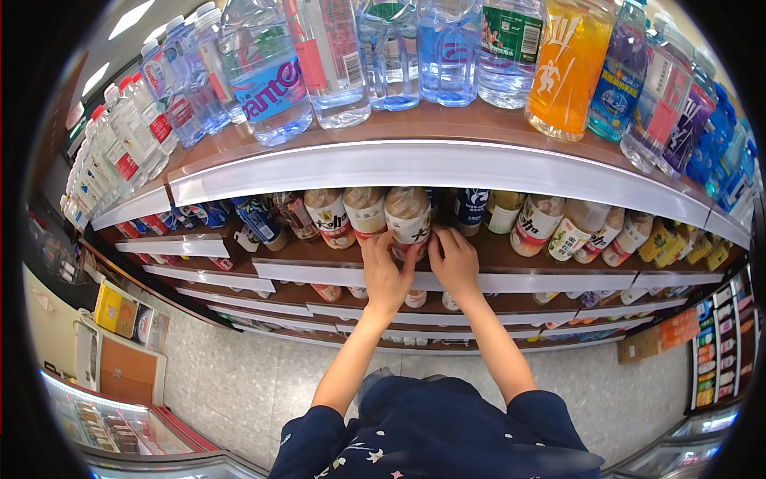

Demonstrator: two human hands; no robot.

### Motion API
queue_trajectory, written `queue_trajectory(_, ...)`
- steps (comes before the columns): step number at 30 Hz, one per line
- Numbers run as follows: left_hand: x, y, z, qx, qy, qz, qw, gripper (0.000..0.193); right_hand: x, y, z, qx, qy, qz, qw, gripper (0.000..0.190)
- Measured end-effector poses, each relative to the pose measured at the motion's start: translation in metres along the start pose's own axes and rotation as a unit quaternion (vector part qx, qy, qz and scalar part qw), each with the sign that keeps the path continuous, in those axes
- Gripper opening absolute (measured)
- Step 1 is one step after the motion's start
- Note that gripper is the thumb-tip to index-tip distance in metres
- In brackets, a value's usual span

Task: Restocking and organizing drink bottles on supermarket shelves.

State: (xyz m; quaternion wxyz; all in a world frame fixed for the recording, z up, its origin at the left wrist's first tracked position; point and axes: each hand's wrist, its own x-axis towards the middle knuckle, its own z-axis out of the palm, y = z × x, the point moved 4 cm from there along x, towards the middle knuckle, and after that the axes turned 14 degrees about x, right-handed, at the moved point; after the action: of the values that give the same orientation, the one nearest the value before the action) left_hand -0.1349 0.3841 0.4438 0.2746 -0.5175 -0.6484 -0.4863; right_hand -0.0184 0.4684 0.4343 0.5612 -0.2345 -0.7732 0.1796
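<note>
A plastic drink bottle (408,209) with brownish contents and a white wrap label bearing writing stands at the front of the shelf below the bottled water. My left hand (386,280) holds its lower part, with fingers along the left side and the thumb at the front. Close against the bottle's right side, my right hand (456,262) has its fingers bent; whether they grip it cannot be made out. Two similar bottles, a near one (364,211) and one farther left (328,218), stand beside it. To the right is a dark-blue labelled bottle (470,209), set back.
Overhead, a brown shelf (443,123) with a white price rail (419,164) carries large water bottles (266,78) and an orange drink bottle (568,72). Lower shelves hold more bottles. A cardboard box (639,347) sits on the tiled floor (227,383) at right; a glass-topped display case (119,419) is lower left.
</note>
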Motion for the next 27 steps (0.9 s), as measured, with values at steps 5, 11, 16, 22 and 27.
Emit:
queue_trajectory(5,0.015,0.011,0.012,0.057,-0.025,0.047,0.997,0.030,-0.001,-0.005,-0.012,0.070,0.072,-0.025,0.995,0.014)
queue_trajectory(11,0.015,-0.004,0.044,0.017,-0.088,-0.050,0.995,0.017,-0.004,-0.003,-0.016,0.087,0.101,-0.041,0.990,0.019)
queue_trajectory(16,0.012,-0.006,0.044,-0.002,-0.068,-0.039,0.997,0.013,-0.005,-0.003,-0.034,0.081,0.166,0.004,0.983,0.039)
queue_trajectory(22,0.010,0.000,0.040,0.035,-0.091,0.028,0.995,0.012,0.008,0.016,-0.038,0.030,0.140,0.068,0.987,0.059)
queue_trajectory(27,0.009,0.002,0.039,0.027,-0.091,0.063,0.994,0.012,0.027,0.008,-0.040,-0.044,0.141,0.161,0.976,0.069)
